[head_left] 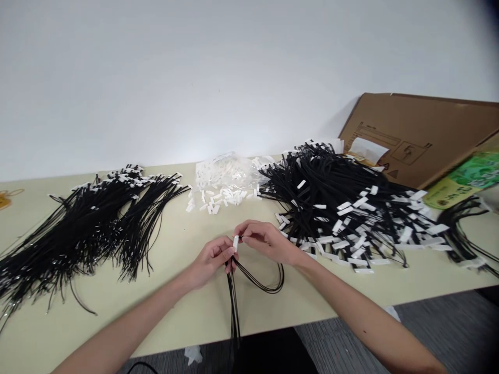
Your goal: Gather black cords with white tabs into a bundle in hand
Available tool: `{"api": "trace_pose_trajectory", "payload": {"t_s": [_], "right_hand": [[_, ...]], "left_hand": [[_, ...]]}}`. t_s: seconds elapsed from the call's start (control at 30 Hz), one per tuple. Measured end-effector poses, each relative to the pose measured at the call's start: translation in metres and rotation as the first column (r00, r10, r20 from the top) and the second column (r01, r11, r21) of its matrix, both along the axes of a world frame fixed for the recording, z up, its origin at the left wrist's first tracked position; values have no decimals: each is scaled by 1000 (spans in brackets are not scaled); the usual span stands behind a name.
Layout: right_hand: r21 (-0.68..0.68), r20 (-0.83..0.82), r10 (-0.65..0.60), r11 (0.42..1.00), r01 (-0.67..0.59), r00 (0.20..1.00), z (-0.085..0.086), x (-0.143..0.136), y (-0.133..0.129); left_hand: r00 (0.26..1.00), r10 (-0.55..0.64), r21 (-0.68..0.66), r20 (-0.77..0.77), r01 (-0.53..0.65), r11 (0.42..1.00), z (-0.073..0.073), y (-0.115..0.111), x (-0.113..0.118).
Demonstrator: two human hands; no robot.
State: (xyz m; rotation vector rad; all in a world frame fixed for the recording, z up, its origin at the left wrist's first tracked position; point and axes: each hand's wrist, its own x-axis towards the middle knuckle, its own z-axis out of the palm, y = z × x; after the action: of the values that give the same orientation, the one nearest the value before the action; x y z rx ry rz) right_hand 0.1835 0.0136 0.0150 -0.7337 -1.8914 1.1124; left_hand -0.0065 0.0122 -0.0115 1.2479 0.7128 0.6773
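We've got the left hand (212, 258) pinching the black cord (253, 278), right hand (265, 240) clamped on the white tag (235, 242) near the desk's (187, 311) front edge; probably best keeping both ends lined up.

black cord (260, 280) looped, white clip (235, 243) (upright)

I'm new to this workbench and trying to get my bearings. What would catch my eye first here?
Two big heaps of thin black cords dominate the pale table: a bare-ended pile at the left and a white-tagged pile at the right. Between them, the left hand and right hand pinch a small white plastic clip onto looped black cords, before scattered white clips.
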Motion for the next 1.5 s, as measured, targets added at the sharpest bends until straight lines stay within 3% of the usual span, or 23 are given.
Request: {"api": "trace_pose_trajectory", "payload": {"t_s": [0.4,0.7,0.87,1.1,1.5], "right_hand": [[151,93,-98,985,84,991,1,4,2],[292,153,-180,948,129,972,-5,-6,-2],[278,137,-188,950,144,973,-6,-9,-5],[351,138,-149,932,92,979,-10,-4,-2],[309,126,-112,949,68,986,-6,0,-2]], "left_hand": [[998,62,-56,-3,-62,997,-3,2,3],[995,14,-28,-99,-16,999,0,4,5],[988,88,-105,-130,-102,989,1,4,7],[994,88,-263,-64,-102,960,3,4,9],[998,67,-277,-5,-66,959,0,6,8]]}}
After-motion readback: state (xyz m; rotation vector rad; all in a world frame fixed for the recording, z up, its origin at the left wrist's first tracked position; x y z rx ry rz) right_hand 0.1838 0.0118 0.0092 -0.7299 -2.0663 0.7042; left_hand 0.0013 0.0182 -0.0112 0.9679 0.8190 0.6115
